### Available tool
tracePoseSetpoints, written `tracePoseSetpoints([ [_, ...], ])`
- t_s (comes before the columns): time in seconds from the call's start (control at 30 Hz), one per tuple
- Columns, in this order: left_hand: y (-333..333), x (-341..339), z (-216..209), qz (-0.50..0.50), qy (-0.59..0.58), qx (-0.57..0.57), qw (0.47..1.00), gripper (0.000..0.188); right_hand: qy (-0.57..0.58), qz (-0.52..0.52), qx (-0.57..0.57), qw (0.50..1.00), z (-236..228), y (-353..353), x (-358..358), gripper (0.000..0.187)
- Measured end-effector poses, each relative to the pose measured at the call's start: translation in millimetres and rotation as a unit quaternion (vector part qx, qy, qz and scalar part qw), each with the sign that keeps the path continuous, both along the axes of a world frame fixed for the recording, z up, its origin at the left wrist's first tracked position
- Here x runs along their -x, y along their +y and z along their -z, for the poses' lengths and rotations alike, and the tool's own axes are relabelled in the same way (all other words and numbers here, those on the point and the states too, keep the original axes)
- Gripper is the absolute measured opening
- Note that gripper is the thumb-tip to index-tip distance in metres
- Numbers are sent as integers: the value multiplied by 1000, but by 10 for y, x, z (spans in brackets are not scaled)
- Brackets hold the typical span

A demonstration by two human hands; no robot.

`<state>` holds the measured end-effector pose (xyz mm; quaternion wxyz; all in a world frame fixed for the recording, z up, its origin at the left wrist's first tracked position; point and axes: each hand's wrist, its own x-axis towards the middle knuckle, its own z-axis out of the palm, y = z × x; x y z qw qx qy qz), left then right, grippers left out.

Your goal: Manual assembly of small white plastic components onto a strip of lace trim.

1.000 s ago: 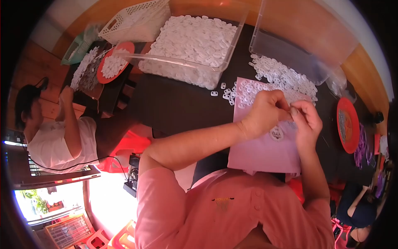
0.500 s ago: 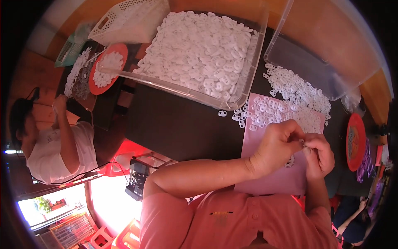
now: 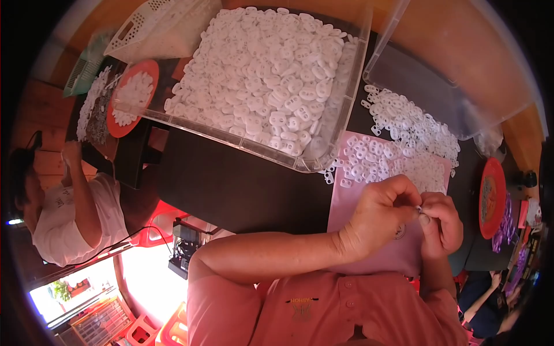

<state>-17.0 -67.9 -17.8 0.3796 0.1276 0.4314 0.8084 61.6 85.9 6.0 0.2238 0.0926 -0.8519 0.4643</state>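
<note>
My left hand [image 3: 384, 212] and my right hand [image 3: 442, 226] meet fingertip to fingertip above a pink sheet [image 3: 375, 254]. Each is closed in a pinch, thumb against the fingers. Something tiny shows between the tips, too small to name and mostly covered. Just beyond the hands, small white plastic pieces with two holes [image 3: 366, 160] lie loose on the sheet. A larger heap of the same sort of pieces [image 3: 412, 121] spreads over the dark table behind. To the left stands a clear plastic bin [image 3: 231, 138] filled with white two-holed oval pieces [image 3: 254, 75].
A clear empty-looking tub [image 3: 427, 81] stands at the back right. An orange-red plate [image 3: 483, 199] and purple strips [image 3: 504, 225] are at the right. At the left, a person [image 3: 81, 207] works beside another red plate [image 3: 118, 127] with white pieces and a white basket [image 3: 124, 43].
The view has shifted a little, so the bin sits farther left in the picture. Both hands stay pinched together, with the fingers slightly rearranged.
</note>
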Motion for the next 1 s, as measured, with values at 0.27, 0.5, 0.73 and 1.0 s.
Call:
tracePoseSetpoints([
  [0.27, 21, -14, 24, -40, 97, 41, 994, 12, 13, -9, -14, 1000, -3, 3, 39, 15],
  [0.5, 10, -26, -2, -45, 140, 42, 988, 12, -8, 3, -18, 1000, -94, -43, 16, 16],
  [0.73, 6, -15, -23, -26, 206, 68, 976, 11, 23, 29, -13, 999, 3, -24, -79, 15],
  [1.0, -45, 153, -207, -46, 133, 104, 985, 9, 53, 77, 80, 992, 57, 28, -30, 10],
])
